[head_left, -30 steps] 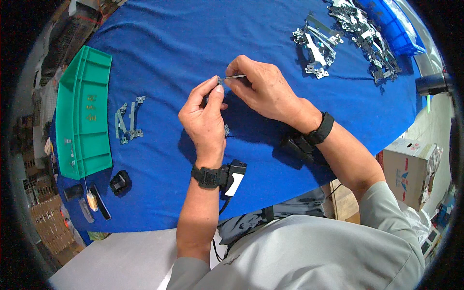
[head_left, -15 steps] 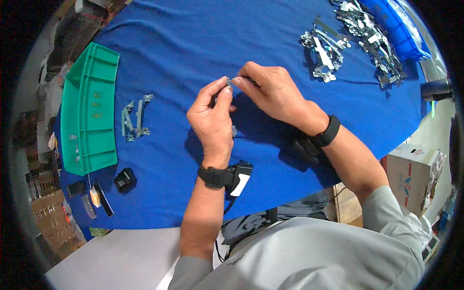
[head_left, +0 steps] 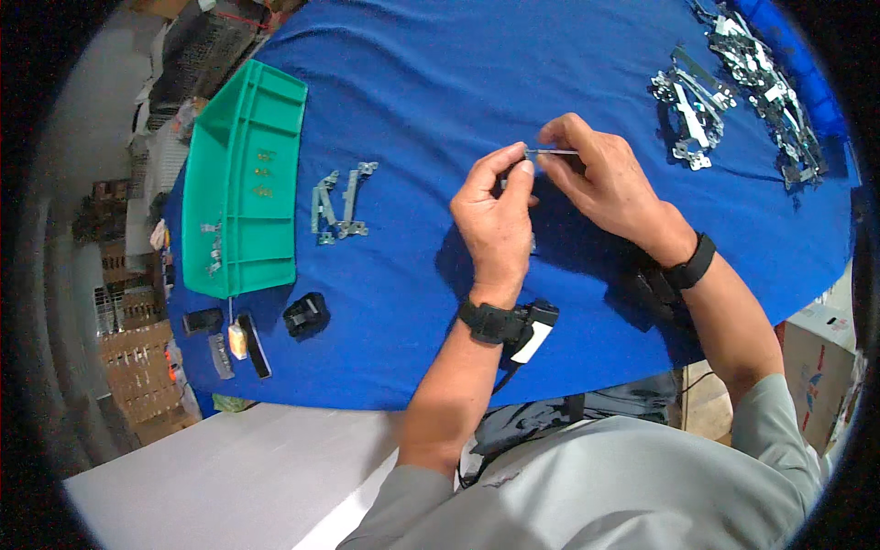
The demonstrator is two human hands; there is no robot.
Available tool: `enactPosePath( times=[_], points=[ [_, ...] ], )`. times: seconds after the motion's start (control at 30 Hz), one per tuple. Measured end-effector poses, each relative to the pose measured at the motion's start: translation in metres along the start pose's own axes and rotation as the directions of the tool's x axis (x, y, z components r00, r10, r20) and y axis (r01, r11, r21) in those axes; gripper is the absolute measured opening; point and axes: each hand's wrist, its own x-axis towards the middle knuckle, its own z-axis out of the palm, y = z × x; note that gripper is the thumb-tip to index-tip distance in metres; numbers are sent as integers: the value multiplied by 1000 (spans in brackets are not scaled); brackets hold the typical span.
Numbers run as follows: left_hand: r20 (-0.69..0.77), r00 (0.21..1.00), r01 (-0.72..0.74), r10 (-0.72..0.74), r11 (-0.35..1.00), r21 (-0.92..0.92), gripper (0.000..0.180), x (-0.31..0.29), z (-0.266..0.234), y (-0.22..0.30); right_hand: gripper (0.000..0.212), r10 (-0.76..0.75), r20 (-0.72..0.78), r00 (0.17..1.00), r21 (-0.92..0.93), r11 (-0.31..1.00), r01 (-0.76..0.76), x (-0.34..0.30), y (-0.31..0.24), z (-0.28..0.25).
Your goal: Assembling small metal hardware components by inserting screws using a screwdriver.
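My left hand (head_left: 500,206) pinches a small grey metal bracket between thumb and fingers. Most of it is hidden, but a grey end (head_left: 533,242) shows beside the palm. Close on the right, my right hand (head_left: 610,174) has its fingers curled about a thin grey metal rod (head_left: 557,152), which reaches to the left fingertips. Whether the rod is a tool or part of the bracket I cannot tell. Left of my hands, two similar grey metal brackets (head_left: 348,202) lie on the blue cloth (head_left: 412,302).
A green divided tray (head_left: 261,234) with small brass and silver pieces stands at left. Below it lie a black clip-like object (head_left: 305,314) and several small tools (head_left: 254,346). Metal hinge assemblies (head_left: 689,115) are heaped at far right, near a blue bin (head_left: 820,92).
The whole view has swung, so everything sits farther right in the picture. My right fingertips have drawn slightly away from the left ones, and the thin rod now shows between the hands.
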Motion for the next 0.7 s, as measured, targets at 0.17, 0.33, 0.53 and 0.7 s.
enactPosePath(
  times=[0.17, 0.33, 0.53, 0.7],
  points=[
    [15, 1000, -16, 16, 1000, -2, 20, 3, -2, -3, 18, -43, 50, 998, -101, 994, 48, 1, 13, 0],
    [24, 1000, -11, 10, 1000, 16, 22, 1, 0, -5, 21, 21, 25, 999, -70, 997, -19, -1, 7, 3],
    [48, 999, -16, 12, 997, 78, 20, -2, -2, -6, 27, 68, 96, 993, -208, 977, -47, 0, 7, -1],
    [41, 999, -4, 1, 996, 92, 20, 0, -1, -10, 26, 85, 92, 992, -217, 974, -64, -1, 8, 1]
  ],
)
